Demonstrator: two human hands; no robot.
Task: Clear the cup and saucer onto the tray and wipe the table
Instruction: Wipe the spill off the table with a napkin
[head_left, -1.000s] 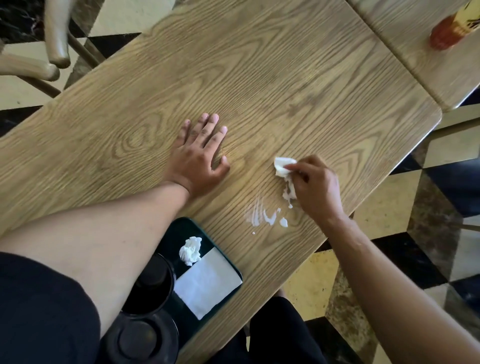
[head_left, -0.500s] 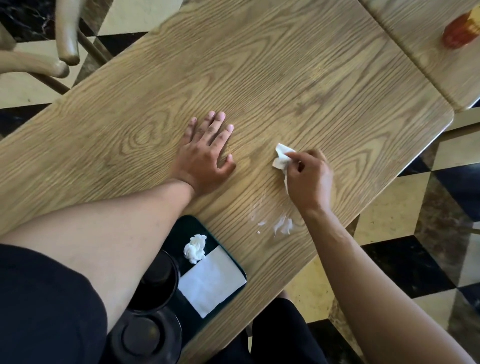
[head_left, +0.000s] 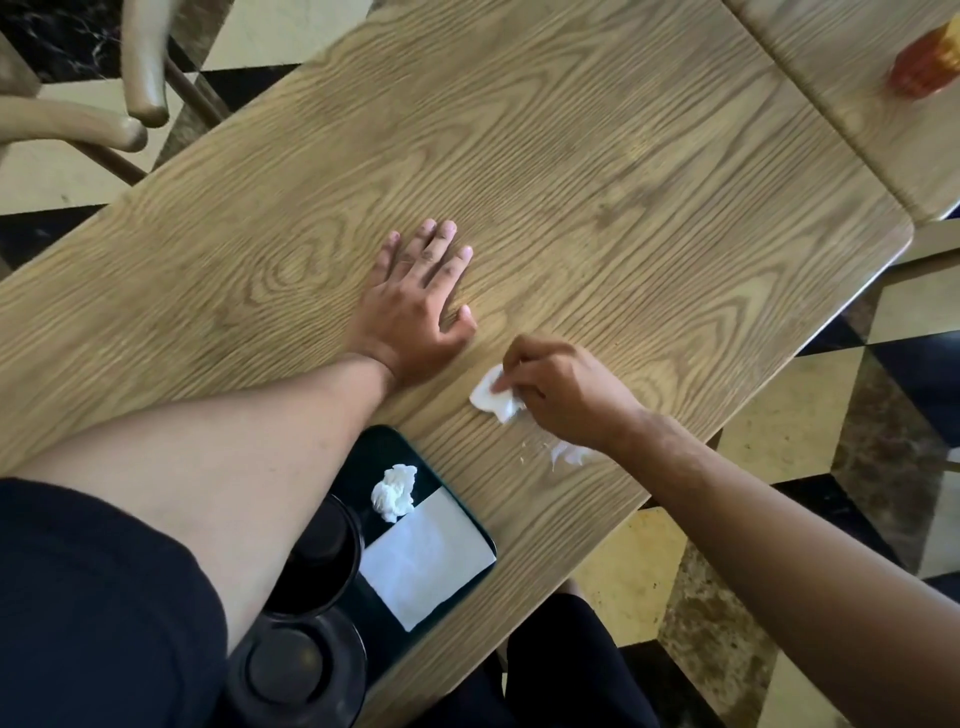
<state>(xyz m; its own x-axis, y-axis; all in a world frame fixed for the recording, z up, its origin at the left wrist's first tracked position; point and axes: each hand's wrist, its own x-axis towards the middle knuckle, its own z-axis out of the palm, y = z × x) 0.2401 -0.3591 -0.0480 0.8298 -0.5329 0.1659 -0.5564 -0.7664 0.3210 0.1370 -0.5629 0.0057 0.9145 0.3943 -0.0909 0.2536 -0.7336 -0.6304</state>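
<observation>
The right hand (head_left: 563, 395) has slid its white tissue (head_left: 493, 397) back toward the left hand (head_left: 415, 306), which lies flat and empty-palmed on the tabletop (head_left: 597, 171). One white smear (head_left: 569, 454) remains. The dark tray (head_left: 395, 447) holds one cup (head_left: 324, 556), one saucer (head_left: 301, 670), one crumpled tissue (head_left: 394, 491), and one flat napkin (head_left: 426, 561).

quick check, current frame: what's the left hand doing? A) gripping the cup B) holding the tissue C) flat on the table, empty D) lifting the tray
C: the left hand lies palm down with fingers spread on the bare table, holding nothing, while the right hand pinches the white tissue.
</observation>
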